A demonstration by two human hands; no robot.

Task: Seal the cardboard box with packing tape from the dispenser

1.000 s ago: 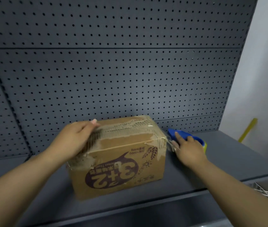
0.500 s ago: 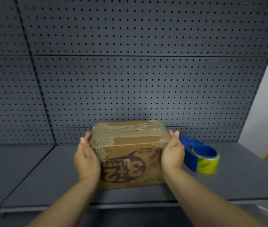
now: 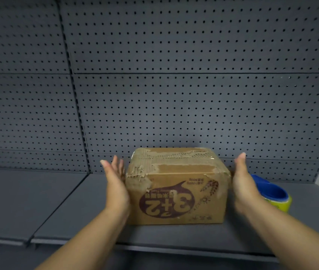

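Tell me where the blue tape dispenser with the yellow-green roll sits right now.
In the head view, the blue tape dispenser rests on the grey shelf, right of the cardboard box, partly hidden behind the open right hand.

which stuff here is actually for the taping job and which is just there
For the job:
- cardboard box, tape across its top
- tape dispenser, blue with a yellow roll, on the shelf right of the box
- left hand and right hand, open beside the box, holding nothing

Just there:
- grey shelf
- pegboard wall
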